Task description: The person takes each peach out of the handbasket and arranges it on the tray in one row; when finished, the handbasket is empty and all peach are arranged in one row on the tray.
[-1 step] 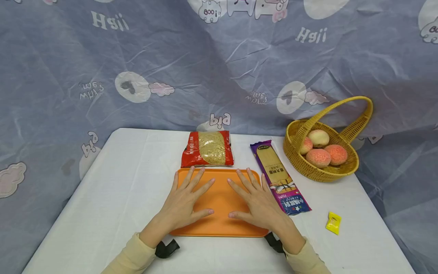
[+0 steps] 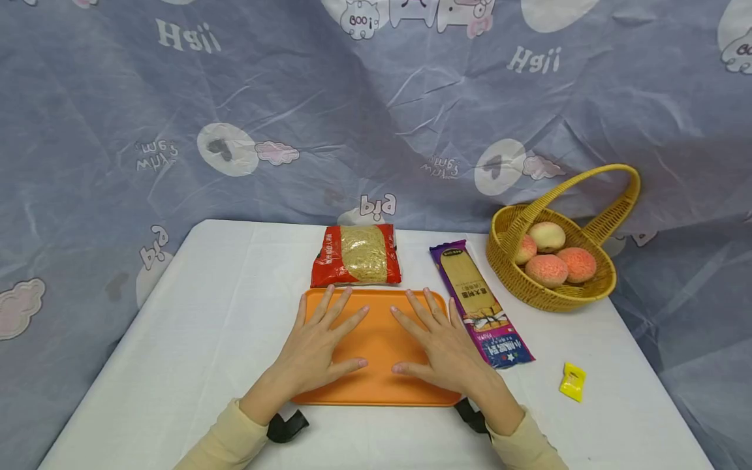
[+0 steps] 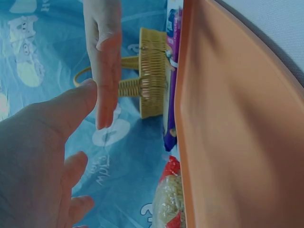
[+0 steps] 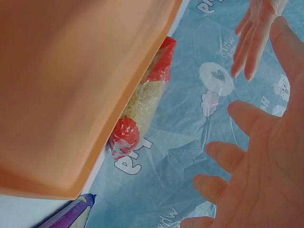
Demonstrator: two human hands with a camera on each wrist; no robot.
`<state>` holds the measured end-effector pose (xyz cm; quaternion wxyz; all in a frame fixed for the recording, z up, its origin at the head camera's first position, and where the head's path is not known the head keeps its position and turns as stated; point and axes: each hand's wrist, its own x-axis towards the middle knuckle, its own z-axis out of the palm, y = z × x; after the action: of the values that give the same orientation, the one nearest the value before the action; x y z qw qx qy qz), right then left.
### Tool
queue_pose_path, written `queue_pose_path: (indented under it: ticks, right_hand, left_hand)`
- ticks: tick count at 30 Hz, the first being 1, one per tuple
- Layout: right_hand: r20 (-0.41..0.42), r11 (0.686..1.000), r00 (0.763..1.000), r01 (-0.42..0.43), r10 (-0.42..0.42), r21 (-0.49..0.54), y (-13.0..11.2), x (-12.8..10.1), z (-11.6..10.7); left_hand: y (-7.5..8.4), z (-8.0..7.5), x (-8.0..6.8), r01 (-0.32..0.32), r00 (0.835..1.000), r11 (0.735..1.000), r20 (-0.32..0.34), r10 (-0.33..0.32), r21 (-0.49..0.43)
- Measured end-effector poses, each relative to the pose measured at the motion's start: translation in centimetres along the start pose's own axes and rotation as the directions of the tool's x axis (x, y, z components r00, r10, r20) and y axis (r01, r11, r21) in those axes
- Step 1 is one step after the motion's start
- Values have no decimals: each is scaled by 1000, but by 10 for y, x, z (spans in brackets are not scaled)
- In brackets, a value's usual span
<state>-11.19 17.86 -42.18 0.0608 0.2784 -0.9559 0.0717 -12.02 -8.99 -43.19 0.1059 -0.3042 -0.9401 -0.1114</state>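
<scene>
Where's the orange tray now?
In the head view, the orange tray lies near centre beneath the left hand and right hand, the red bag just beyond.

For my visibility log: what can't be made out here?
Head view: orange rectangular plastic tray, partly hidden by the left hand and right hand.
Head view: print on the small yellow plastic packet, too small to read.
Right wrist view: purple flat plastic packet, cut off by the bottom edge.

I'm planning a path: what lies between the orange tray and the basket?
In the head view, the purple pasta packet lies slantwise between the orange tray and the basket, with bare white table separating packet and basket.
</scene>
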Motion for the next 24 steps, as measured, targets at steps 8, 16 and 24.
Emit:
queue_pose_path:
  ticks: [8,16,24]
  right_hand:
    - [-12,1000,1000,-4,4,16,1,-3,-1]
    - [-21,989,1000,-11,14,148,8,-12,-19]
    - [-172,963,982,-34,82,267,47,-43,-52]
  left_hand:
    - [3,0,1,-7,1000,1000,5,7,-5]
    - [-12,-4,-11,16,1000,982,-20,-20,-187]
    - [-52,13,-34,94,989,928,-75,-130,-361]
